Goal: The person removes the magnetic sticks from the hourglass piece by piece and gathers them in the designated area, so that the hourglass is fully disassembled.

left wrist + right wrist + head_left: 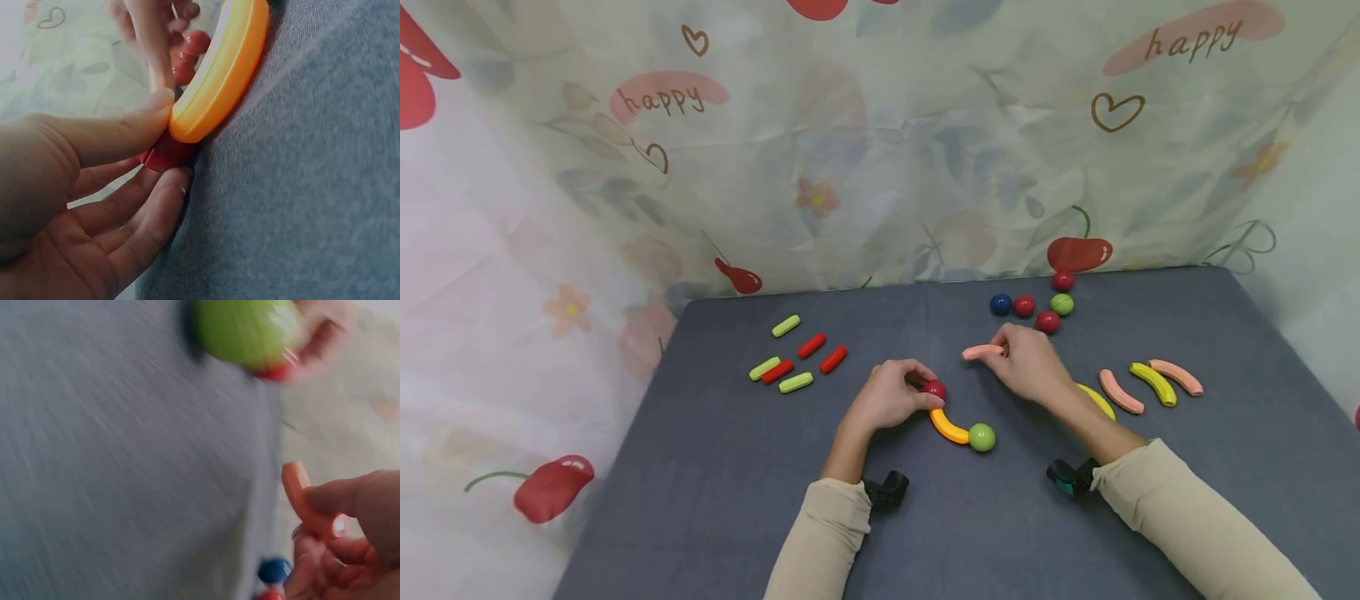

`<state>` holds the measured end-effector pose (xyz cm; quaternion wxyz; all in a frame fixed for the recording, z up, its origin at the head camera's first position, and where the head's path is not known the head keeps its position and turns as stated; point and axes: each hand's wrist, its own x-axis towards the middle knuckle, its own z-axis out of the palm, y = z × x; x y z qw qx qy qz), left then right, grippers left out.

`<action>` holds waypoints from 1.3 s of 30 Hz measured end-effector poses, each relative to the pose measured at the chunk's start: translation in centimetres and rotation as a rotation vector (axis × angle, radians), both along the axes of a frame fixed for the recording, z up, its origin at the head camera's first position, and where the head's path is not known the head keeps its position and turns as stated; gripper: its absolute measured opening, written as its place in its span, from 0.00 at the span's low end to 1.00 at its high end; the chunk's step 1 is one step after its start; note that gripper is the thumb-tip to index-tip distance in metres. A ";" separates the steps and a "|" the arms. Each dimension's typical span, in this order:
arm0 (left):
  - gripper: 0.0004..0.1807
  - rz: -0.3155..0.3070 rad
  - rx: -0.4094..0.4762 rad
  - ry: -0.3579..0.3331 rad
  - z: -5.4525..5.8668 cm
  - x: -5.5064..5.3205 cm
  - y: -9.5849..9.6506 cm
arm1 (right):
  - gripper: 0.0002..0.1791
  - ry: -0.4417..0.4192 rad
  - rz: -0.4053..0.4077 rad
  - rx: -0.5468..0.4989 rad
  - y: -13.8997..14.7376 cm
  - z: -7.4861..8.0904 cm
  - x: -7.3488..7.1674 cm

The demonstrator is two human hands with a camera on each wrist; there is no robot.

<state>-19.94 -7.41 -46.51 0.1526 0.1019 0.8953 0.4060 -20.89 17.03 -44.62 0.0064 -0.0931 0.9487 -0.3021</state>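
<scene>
My left hand (891, 396) pinches a red ball (935, 390) between thumb and fingers, low over the table. One end of a curved orange piece (950, 427) meets that ball, and a green ball (982, 437) sits at its other end. In the left wrist view the orange piece (222, 75) runs up from the thumb tip, with the red ball (169, 153) partly hidden by fingers. My right hand (1033, 362) holds a curved pink piece (982, 352) by one end; in the right wrist view this piece (306, 503) appears between thumb and fingers.
Left on the grey table (715, 500) lie several short sticks, red (833, 360) and light green (786, 326). At the back right are several balls, including a blue ball (1001, 304). Curved yellow (1153, 383) and pink pieces (1122, 392) lie right of my right forearm.
</scene>
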 end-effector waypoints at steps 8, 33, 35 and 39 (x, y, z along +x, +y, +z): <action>0.17 0.013 0.008 0.007 -0.4 -0.2 -0.3 | 0.18 0.038 -0.044 0.109 7.2 1.0 1.0; 0.19 0.079 0.027 0.081 -0.6 -0.2 0.1 | 0.12 -0.125 0.314 -0.058 -1.0 -1.6 5.9; 0.19 0.076 0.030 0.081 -0.6 -0.2 0.1 | 0.09 -0.113 0.305 -0.045 -1.9 -1.9 5.6; 0.19 0.073 0.031 0.077 -0.6 -0.3 0.1 | 0.06 -0.134 0.318 -0.003 -2.8 -1.8 4.7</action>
